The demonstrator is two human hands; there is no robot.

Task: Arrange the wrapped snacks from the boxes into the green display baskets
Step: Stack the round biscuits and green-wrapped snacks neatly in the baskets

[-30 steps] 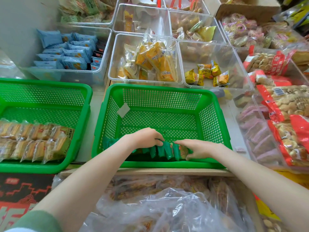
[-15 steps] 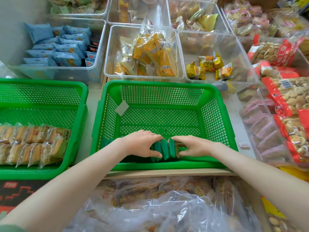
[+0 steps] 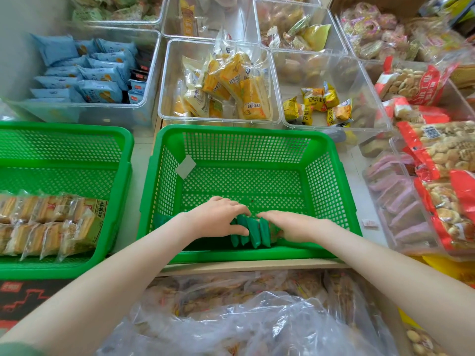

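A large green perforated plastic basket (image 3: 246, 131) sits in the middle, its mesh floor mostly bare, with a pale square tag (image 3: 185, 167) stuck on the inside of its left wall. A second green mesh basket (image 3: 64, 128) stands just beside it on the left, holding two rows of clear-wrapped biscuit packs (image 3: 51, 222) set on edge. Nearest the camera lies a crumpled clear plastic bag (image 3: 231, 317) of wrapped snacks.

Along the near wall of the middle basket runs a row of small, flat, dark green wrapped snacks (image 3: 253, 231). They are opaque, stand on edge and lean against one another. The row's left part is largely hidden behind the forearm.

The left hand (image 3: 218, 217) curls over the packs, fingers on top and thumb on the near side, holding them. The right hand (image 3: 290, 224) lies with fairly straight fingers pressed against the row's right end.
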